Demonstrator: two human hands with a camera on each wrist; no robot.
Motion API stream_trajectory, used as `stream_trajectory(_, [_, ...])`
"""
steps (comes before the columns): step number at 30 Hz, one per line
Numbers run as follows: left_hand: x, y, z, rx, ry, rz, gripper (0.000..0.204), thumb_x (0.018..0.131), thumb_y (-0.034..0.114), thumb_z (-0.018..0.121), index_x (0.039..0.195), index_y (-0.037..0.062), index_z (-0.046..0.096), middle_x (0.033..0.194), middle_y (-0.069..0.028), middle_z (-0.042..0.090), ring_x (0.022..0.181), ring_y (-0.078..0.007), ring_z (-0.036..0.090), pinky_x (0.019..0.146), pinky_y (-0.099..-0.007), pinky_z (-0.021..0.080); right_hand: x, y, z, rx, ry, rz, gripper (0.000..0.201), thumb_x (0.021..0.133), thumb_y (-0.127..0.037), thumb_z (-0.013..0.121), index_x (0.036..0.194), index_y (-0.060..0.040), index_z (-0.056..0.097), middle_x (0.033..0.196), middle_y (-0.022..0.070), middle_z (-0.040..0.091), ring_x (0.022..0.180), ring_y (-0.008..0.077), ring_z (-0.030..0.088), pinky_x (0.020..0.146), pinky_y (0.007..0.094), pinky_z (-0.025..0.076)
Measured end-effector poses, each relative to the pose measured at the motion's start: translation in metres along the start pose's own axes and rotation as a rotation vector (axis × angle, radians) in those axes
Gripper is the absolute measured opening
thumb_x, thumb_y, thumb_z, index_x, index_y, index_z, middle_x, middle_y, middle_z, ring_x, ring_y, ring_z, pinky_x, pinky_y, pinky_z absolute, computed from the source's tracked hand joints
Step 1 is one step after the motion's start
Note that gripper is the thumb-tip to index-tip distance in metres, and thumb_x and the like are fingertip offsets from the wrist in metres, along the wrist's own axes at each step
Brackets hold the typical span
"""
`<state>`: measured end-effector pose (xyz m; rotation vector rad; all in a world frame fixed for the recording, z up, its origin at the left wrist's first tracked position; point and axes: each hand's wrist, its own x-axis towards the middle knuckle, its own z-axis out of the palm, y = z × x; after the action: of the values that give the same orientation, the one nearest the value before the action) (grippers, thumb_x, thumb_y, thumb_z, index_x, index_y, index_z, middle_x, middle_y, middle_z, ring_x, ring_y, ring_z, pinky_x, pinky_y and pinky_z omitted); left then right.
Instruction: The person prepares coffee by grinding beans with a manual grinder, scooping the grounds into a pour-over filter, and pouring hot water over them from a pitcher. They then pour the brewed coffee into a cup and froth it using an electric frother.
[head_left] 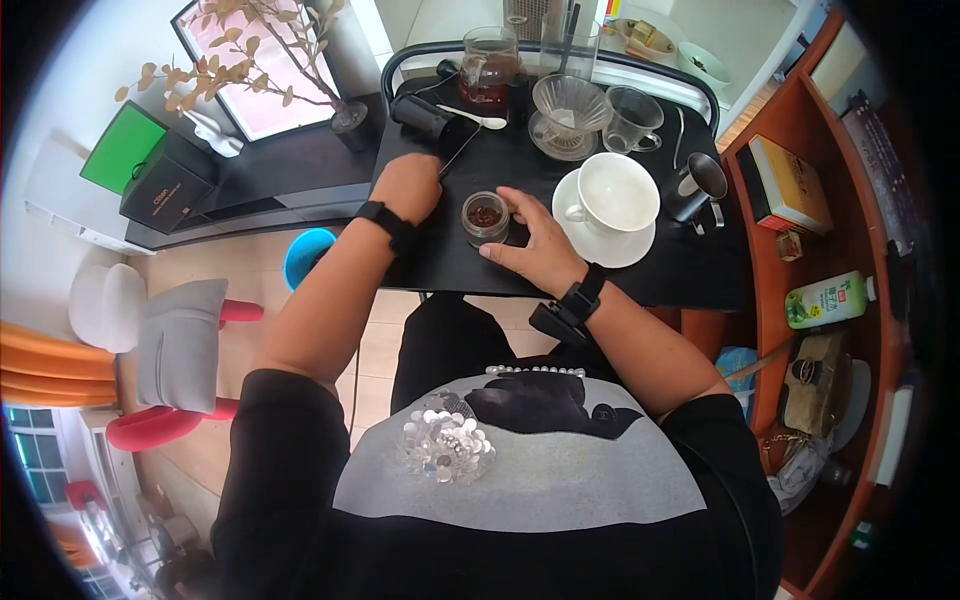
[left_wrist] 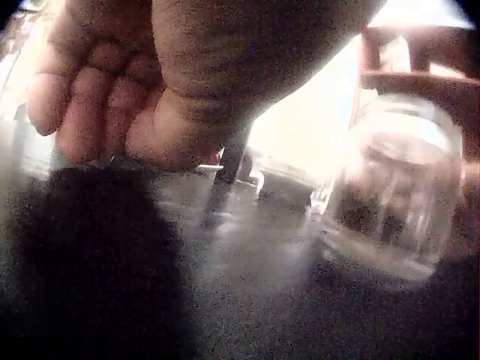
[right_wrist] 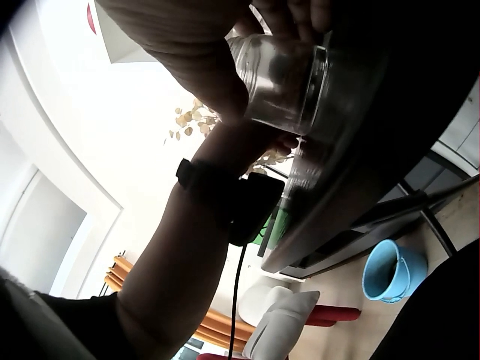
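Observation:
A small clear glass jar [head_left: 487, 218] with dark reddish-brown contents stands near the table's front edge. My right hand [head_left: 540, 245] curves around its right side, thumb in front and fingers behind. The glass [right_wrist: 281, 82] sits between thumb and fingers in the right wrist view. My left hand [head_left: 408, 188] is low over the table, left of the jar [left_wrist: 397, 187], with curled fingers [left_wrist: 90, 120]. A thin dark rod [head_left: 461, 151] ends right at this hand; I cannot tell if the hand holds it. Beyond lie a black cylinder [head_left: 420, 115] and a white spoon [head_left: 492, 123].
On the black table [head_left: 510, 275], a white cup [head_left: 618, 190] on a saucer [head_left: 625, 248] stands just right of my right hand. Behind are a glass dripper [head_left: 570, 105], glass mug [head_left: 632, 115] and carafe of dark liquid [head_left: 488, 85]. A metal pitcher [head_left: 700, 185] stands far right.

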<state>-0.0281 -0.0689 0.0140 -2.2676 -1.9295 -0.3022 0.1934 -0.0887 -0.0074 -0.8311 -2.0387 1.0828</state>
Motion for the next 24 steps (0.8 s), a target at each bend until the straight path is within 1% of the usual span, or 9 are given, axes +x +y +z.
stream_trajectory(3, [-0.014, -0.004, -0.011, -0.198, -0.038, -0.086, 0.013, 0.070, 0.010, 0.056, 0.074, -0.0015, 0.061, 0.074, -0.0201, 0.061, 0.072, -0.0339, 0.061, 0.065, -0.0399, 0.049, -0.002, 0.004, 0.000, 0.057, 0.015, -0.021, 0.067, 0.071, -0.023, 0.071, 0.126, -0.0020, 0.038, 0.118, 0.0158, 0.047, 0.111, 0.0256, 0.047, 0.094, 0.0337, 0.038])
stream_trajectory(5, [-0.027, -0.002, -0.027, -0.547, -0.108, -0.196, 0.019, 0.070, 0.012, 0.058, 0.084, 0.0008, 0.064, 0.077, -0.0206, 0.061, 0.071, -0.0343, 0.061, 0.068, -0.0361, 0.049, -0.004, 0.006, 0.000, 0.149, 0.038, -0.010, 0.062, 0.075, -0.020, 0.068, 0.126, -0.0019, 0.037, 0.117, 0.0155, 0.048, 0.112, 0.0245, 0.048, 0.094, 0.0334, 0.039])
stream_trajectory(6, [-0.033, 0.001, -0.035, -0.667, -0.158, -0.286, 0.019, 0.073, 0.010, 0.057, 0.087, -0.0016, 0.063, 0.071, -0.0156, 0.062, 0.063, -0.0246, 0.061, 0.064, -0.0300, 0.049, -0.005, 0.004, 0.000, 0.148, 0.035, -0.011, 0.062, 0.075, -0.020, 0.068, 0.126, -0.0019, 0.037, 0.117, 0.0155, 0.048, 0.112, 0.0245, 0.048, 0.094, 0.0334, 0.039])
stream_trajectory(7, [-0.040, 0.003, -0.041, -0.670, -0.157, -0.289, 0.019, 0.073, 0.010, 0.057, 0.087, -0.0016, 0.063, 0.071, -0.0156, 0.062, 0.063, -0.0246, 0.061, 0.064, -0.0300, 0.049, -0.008, 0.001, 0.000, 0.123, 0.076, -0.042, 0.060, 0.076, -0.018, 0.067, 0.126, -0.0020, 0.038, 0.116, 0.0160, 0.049, 0.110, 0.0263, 0.048, 0.092, 0.0341, 0.039])
stream_trajectory(9, [-0.054, 0.009, -0.049, -1.161, -0.223, -0.417, 0.017, 0.075, 0.008, 0.057, 0.086, -0.0033, 0.061, 0.068, -0.0076, 0.061, 0.060, -0.0128, 0.058, 0.060, -0.0240, 0.047, -0.011, -0.009, -0.003, 0.096, 0.112, -0.075, 0.058, 0.076, -0.016, 0.065, 0.126, -0.0022, 0.038, 0.116, 0.0165, 0.049, 0.109, 0.0281, 0.049, 0.091, 0.0348, 0.040])
stream_trajectory(10, [-0.061, 0.014, -0.051, -1.286, -0.231, -0.413, 0.015, 0.077, 0.007, 0.057, 0.087, -0.0037, 0.060, 0.069, -0.0028, 0.059, 0.061, -0.0070, 0.055, 0.059, -0.0200, 0.046, -0.011, -0.017, -0.007, -0.070, 0.116, -0.210, 0.056, 0.075, -0.013, 0.064, 0.125, -0.0029, 0.039, 0.110, 0.0155, 0.051, 0.102, 0.0289, 0.051, 0.087, 0.0351, 0.042])
stream_trajectory(17, [-0.077, 0.064, -0.065, -1.632, -0.322, -0.392, 0.011, 0.080, 0.005, 0.056, 0.089, -0.0002, 0.060, 0.075, -0.0008, 0.059, 0.063, -0.0061, 0.055, 0.060, -0.0187, 0.045, 0.006, -0.048, -0.021, -0.677, 0.209, -0.667, 0.043, 0.066, -0.005, 0.063, 0.107, -0.0043, 0.054, 0.083, 0.0067, 0.051, 0.073, 0.0231, 0.051, 0.062, 0.0338, 0.043])
stream_trajectory(22, [-0.077, 0.079, -0.053, -1.714, -0.236, -0.354, 0.010, 0.083, 0.005, 0.055, 0.090, -0.0009, 0.060, 0.074, -0.0008, 0.058, 0.063, -0.0065, 0.055, 0.059, -0.0190, 0.044, 0.010, -0.053, -0.035, -0.715, 0.210, -0.691, 0.036, 0.064, -0.006, 0.063, 0.100, -0.0027, 0.057, 0.078, 0.0056, 0.051, 0.067, 0.0224, 0.050, 0.056, 0.0339, 0.042])
stream_trajectory(24, [-0.076, 0.076, -0.049, -1.767, -0.077, -0.242, 0.011, 0.084, 0.006, 0.056, 0.092, -0.0004, 0.060, 0.074, -0.0004, 0.058, 0.065, -0.0069, 0.054, 0.063, -0.0197, 0.043, 0.009, -0.052, -0.040, -0.719, 0.239, -0.684, 0.032, 0.067, -0.003, 0.063, 0.098, -0.0029, 0.058, 0.076, 0.0064, 0.053, 0.065, 0.0239, 0.052, 0.055, 0.0344, 0.042])
